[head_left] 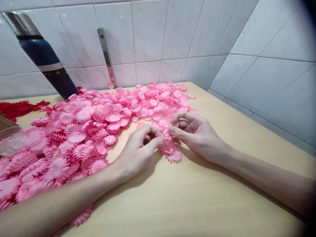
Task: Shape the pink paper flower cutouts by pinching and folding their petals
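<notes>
My left hand (138, 149) is closed in a pinch, thumb against forefinger, on the edge of a pink fabric flower layer (166, 134). Facing it, my right hand (197, 136) has its thumb and fingertips drawn together at the other side of that same small layer, its outer fingers loosely curled. Much of the held layer is hidden by the fingertips. Just below the hands, a few round, fringed pink flower layers (174, 155) lie flat on the table. A big heap of the same layers (108, 115) spreads behind and to the left.
A dark blue bottle (48, 56) with a metal top stands at the back left. Red fabric pieces (19, 109) and a clear plastic bag (12, 143) lie at the left edge. White tiled walls (150, 29) bound the pale wooden table (187, 204), with a metal strip (106, 54) behind it.
</notes>
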The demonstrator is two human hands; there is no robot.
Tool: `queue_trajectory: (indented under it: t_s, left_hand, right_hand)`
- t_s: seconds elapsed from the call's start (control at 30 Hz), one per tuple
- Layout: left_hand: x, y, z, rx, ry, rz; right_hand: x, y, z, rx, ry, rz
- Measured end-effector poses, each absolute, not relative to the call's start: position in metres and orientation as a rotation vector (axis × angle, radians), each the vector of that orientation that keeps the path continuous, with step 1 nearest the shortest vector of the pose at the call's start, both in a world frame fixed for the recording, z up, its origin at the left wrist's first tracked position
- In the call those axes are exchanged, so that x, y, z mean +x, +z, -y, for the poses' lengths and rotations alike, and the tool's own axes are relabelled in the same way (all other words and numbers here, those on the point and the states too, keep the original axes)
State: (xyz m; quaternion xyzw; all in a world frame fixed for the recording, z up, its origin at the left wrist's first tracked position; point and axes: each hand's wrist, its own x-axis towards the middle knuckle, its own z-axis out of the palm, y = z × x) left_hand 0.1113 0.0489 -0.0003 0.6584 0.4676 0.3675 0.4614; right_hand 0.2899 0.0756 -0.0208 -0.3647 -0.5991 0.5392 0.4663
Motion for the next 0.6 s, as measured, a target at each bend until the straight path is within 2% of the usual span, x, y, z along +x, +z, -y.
queue_trajectory:
  t_s: [0.2,0.33,0.6]
  left_hand:
    - [0.110,-0.002,-0.050,1.588,0.897,-1.158]
    - [0.110,-0.005,-0.052,1.458,1.029,-1.206]
    - [0.114,-0.007,-0.054,1.265,1.158,-1.197]
  right_hand:
    - [0.290,-0.021,-0.079,-0.857,1.407,1.307]
    - [0.291,-0.022,-0.085,-0.916,1.417,1.033]
    - [0.290,-0.020,-0.071,-0.961,0.898,1.397]
